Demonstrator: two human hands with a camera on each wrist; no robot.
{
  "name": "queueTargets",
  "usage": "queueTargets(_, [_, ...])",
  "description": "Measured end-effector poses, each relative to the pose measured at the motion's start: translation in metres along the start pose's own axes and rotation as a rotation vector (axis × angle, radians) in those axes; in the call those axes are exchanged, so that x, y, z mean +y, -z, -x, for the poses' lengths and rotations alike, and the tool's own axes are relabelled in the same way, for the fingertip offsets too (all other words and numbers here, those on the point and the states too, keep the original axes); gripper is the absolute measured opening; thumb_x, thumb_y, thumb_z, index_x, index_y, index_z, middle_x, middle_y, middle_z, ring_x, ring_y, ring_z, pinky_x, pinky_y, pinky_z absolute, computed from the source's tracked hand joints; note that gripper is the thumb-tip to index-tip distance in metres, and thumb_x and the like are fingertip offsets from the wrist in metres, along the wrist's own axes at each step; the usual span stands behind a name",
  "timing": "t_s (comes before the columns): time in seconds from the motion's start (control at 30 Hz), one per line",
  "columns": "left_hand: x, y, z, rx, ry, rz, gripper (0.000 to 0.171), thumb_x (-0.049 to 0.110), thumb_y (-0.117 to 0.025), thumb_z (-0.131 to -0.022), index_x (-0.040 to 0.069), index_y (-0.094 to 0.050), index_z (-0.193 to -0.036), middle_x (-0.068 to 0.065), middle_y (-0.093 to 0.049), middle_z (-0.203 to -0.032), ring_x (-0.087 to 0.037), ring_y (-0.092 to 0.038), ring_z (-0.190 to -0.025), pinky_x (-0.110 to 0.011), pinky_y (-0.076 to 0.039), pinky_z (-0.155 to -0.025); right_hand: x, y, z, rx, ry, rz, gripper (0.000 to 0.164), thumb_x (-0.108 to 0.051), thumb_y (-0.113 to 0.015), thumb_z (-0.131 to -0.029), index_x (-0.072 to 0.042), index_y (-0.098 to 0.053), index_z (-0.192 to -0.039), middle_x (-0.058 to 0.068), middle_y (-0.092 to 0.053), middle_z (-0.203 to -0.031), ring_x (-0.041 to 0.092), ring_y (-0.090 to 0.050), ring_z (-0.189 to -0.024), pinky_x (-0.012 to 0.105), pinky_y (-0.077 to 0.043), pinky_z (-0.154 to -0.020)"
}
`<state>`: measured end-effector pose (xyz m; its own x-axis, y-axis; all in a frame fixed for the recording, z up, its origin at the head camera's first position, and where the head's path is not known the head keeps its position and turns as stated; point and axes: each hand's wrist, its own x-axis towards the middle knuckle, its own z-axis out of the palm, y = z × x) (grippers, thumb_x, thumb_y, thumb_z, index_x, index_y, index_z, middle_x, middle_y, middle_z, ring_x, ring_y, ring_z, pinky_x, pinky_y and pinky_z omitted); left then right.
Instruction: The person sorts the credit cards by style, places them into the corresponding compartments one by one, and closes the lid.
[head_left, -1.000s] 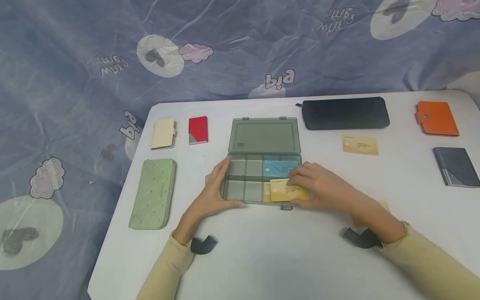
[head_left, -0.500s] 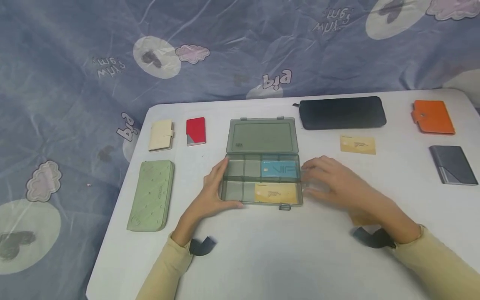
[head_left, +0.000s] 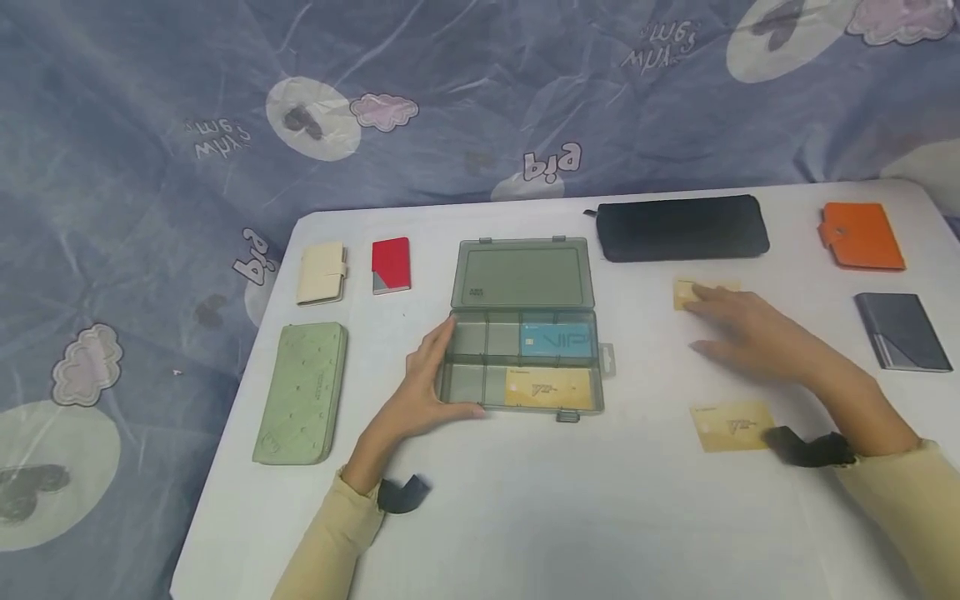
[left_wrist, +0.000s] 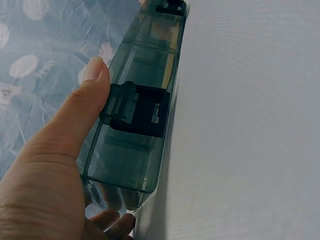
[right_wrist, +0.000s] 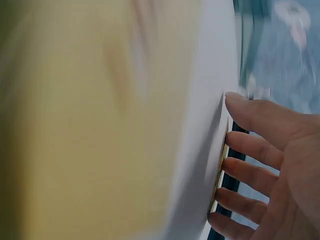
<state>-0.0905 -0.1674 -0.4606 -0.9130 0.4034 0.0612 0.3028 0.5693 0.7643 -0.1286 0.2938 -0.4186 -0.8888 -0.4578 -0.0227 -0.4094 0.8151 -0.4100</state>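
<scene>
- Near the left edge of the table, a pale green wallet is lying lengthwise from near to far; toward the far left corner, a cream holder and a red case are resting.
- The left hand is gripping the green box, its thumb lying along the near wall, its fingers bending round the left end.
- The box is sitting well inside the left edge, its long axis running left to right, its clasp facing the near edge. A blue card and an inner gold card are lying in its right half, back and front row respectively.
- A black pouch is stretching along the far edge.
- Before the pouch, a far gold card is lying lengthwise left to right. Over it the right hand is holding its fingers slightly spread, fingertips apparently touching the card, thumb standing apart.
- A near gold card is lying beside the right wrist.
- An orange holder is occupying the far right corner.
</scene>
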Motion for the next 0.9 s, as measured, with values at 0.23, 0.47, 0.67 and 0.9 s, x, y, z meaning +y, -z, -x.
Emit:
queueTargets(0.23, [0.001, 0.002, 0.001, 0.007, 0.004, 0.015, 0.122, 0.052, -0.082, -0.059, 0.024, -0.006, -0.151, 0.009, -0.008, -0.154, -0.016, -0.014, -0.138, -0.052, -0.021, -0.102, -0.028, -0.005, -0.001, -0.015, 0.046, 0.025, 0.053, -0.021, -0.077, -0.075, -0.013, -0.059, -0.123, 0.006, -0.053, -0.131, 0.027, -0.042, -0.121, 0.047, -0.034, -0.098])
queueTargets(0.47, [0.0, 0.0, 0.003, -0.007, 0.013, 0.016, 0.121, 0.051, -0.082, -0.06, 0.023, -0.006, -0.151, 0.008, -0.008, -0.154, -0.016, -0.014, -0.138, -0.053, -0.021, -0.102, -0.018, -0.001, -0.017, 0.029, 0.021, 0.095, 0.06, -0.025, -0.083, -0.066, -0.005, -0.06, -0.117, 0.008, -0.057, -0.108, 0.024, -0.047, -0.099, 0.042, -0.038, -0.087])
queueTargets(0.67, [0.0, 0.001, 0.0, -0.001, -0.01, 0.013, 0.122, 0.05, -0.083, -0.06, 0.023, -0.006, -0.151, 0.008, -0.009, -0.154, -0.015, -0.015, -0.138, -0.052, -0.02, -0.102, -0.013, -0.002, -0.027, 0.016, 0.023, 0.106, 0.053, -0.026, -0.082, -0.065, -0.002, -0.06, -0.108, 0.007, -0.054, -0.101, 0.022, -0.045, -0.093, 0.039, -0.038, -0.082])
queueTargets(0.9, [-0.001, -0.001, -0.001, -0.009, -0.012, 0.012, 0.122, 0.05, -0.083, -0.06, 0.023, -0.006, -0.151, 0.008, -0.008, -0.154, -0.014, -0.015, -0.138, -0.052, -0.019, -0.103, -0.012, -0.004, -0.033, -0.048, -0.04, 0.067, 0.054, -0.025, -0.081, -0.066, 0.002, -0.056, -0.107, 0.011, -0.052, -0.098, 0.024, -0.042, -0.088, 0.039, -0.034, -0.079])
